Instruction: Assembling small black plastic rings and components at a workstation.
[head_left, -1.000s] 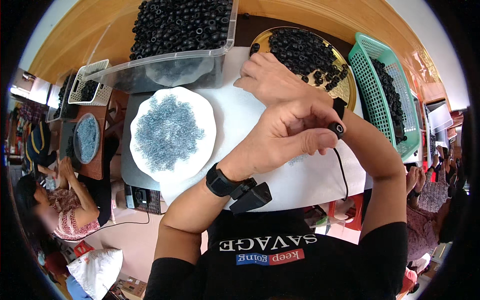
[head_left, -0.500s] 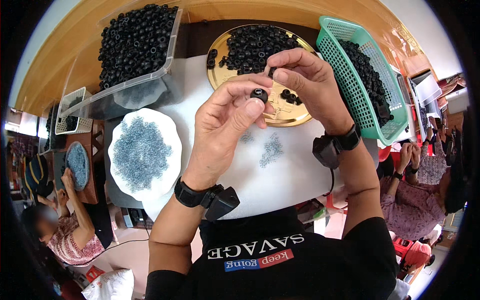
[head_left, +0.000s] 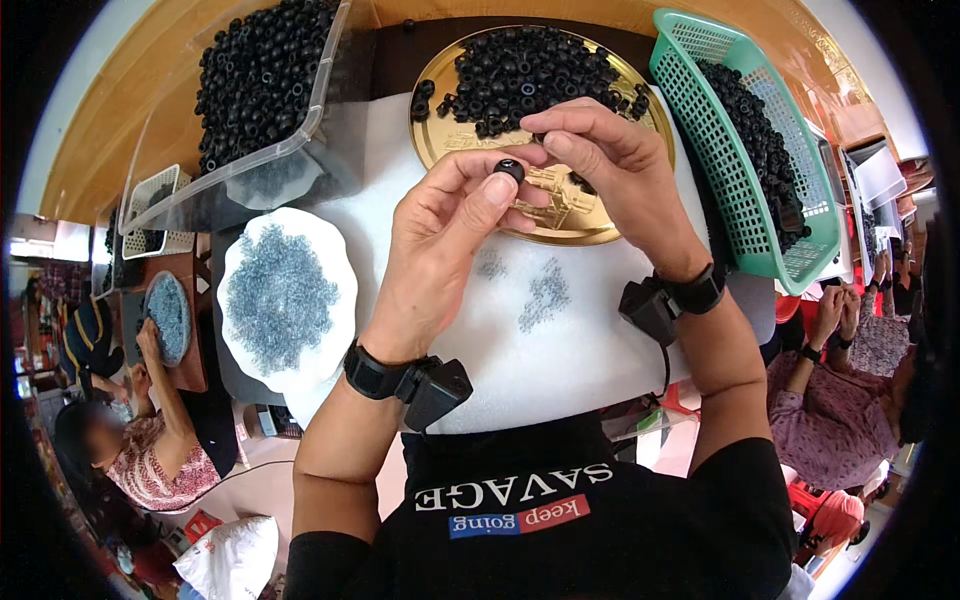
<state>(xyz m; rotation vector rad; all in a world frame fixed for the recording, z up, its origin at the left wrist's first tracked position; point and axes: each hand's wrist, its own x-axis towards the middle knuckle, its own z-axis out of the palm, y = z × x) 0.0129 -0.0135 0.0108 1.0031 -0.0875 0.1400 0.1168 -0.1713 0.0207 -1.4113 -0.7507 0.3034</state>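
Between the thumb and fingers of my left hand is a small round black part with a hole in its top. Close by on the right, my right hand pinches a small black piece, mostly covered by the fingertips. The two hands nearly touch above the front of a round gold tray. On that tray lies a heap of black ring-shaped parts. Small loose clear-blue pieces are scattered on the white work surface below my hands.
A scalloped white dish of tiny clear-blue pieces stands at left. Behind it is a clear plastic bin full of black parts. A green basket with more black pieces stands at right. Other people work at both sides.
The round black part in my left hand has tilted slightly, and that hand is a little higher and left. The right fingertips cover more of their small piece. The whole view has shifted a little.
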